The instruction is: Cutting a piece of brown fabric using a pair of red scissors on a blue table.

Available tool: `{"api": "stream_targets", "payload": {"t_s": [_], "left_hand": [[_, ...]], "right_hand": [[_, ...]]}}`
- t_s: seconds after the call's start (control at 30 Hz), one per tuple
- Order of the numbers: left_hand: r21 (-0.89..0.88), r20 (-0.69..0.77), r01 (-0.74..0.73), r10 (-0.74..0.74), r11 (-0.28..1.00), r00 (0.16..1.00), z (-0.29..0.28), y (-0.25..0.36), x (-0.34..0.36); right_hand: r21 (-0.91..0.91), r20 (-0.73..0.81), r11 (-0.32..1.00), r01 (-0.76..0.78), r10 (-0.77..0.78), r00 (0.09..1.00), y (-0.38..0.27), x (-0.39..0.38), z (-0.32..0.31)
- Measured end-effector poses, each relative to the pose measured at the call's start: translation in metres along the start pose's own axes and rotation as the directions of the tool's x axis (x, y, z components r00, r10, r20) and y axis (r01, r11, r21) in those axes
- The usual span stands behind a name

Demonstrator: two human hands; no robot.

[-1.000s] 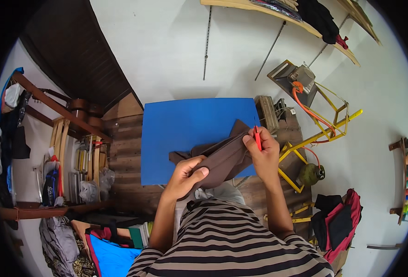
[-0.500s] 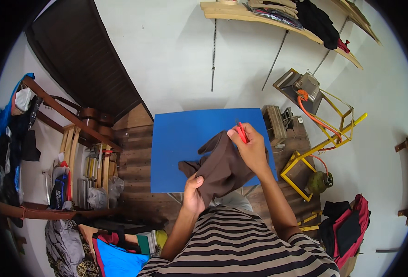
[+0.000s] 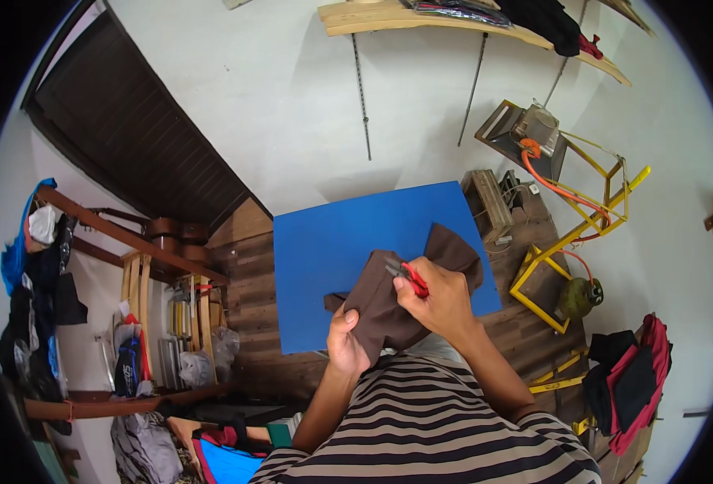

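Observation:
A piece of brown cloth (image 3: 376, 298), folded and bunched, is held up over the near part of the blue table (image 3: 324, 242). My left hand (image 3: 347, 339) is closed on its lower left edge, thumb on top. In my right hand (image 3: 441, 294) is a small pair of red-handled snips (image 3: 414, 280), fingers wrapped round the handles. The grey blades point to the upper left and lie over the cloth; whether they touch it I cannot tell. One part of the cloth spreads out behind my right hand.
A wooden crate (image 3: 488, 206) stands by the table's right side. Further right is a yellow metal frame (image 3: 550, 258) with an orange hose and a green gas cylinder (image 3: 579, 298). A wooden rack (image 3: 130, 230) with clothes and bags is at left. Above, a wall shelf (image 3: 405, 18) holds folded garments.
My right hand has turned and come down, bringing the snips from above the cloth's far edge onto its face. The cloth has shifted and spread out to the right. The view has tilted slightly.

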State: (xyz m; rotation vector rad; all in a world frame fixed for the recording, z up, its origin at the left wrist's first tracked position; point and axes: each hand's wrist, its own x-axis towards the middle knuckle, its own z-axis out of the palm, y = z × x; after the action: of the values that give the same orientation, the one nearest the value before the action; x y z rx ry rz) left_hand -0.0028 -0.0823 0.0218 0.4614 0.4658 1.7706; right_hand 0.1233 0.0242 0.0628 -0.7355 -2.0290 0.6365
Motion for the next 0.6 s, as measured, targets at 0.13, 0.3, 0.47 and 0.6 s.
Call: {"api": "stream_targets", "payload": {"t_s": [0.13, 0.3, 0.47, 0.6], "left_hand": [[0.006, 0.009, 0.007, -0.007, 1.000, 1.000, 0.000, 0.001, 0.014], [0.031, -0.032, 0.010, -0.009, 0.999, 0.999, -0.002, 0.005, 0.027], [0.110, -0.069, 0.005, 0.002, 0.994, 0.998, -0.001, 0.009, 0.038], [0.100, -0.040, 0.015, -0.011, 0.995, 0.999, 0.001, 0.013, 0.046]], "right_hand": [[-0.031, -0.009, 0.999, -0.029, 0.028, 1.000, 0.005, 0.006, 0.002], [-0.008, -0.014, 0.999, -0.037, 0.036, 0.999, 0.010, 0.013, 0.009], [0.045, -0.014, 0.998, -0.034, 0.034, 0.999, 0.011, 0.019, 0.016], [0.014, 0.024, 1.000, -0.023, 0.022, 0.999, 0.013, 0.023, 0.019]]}}
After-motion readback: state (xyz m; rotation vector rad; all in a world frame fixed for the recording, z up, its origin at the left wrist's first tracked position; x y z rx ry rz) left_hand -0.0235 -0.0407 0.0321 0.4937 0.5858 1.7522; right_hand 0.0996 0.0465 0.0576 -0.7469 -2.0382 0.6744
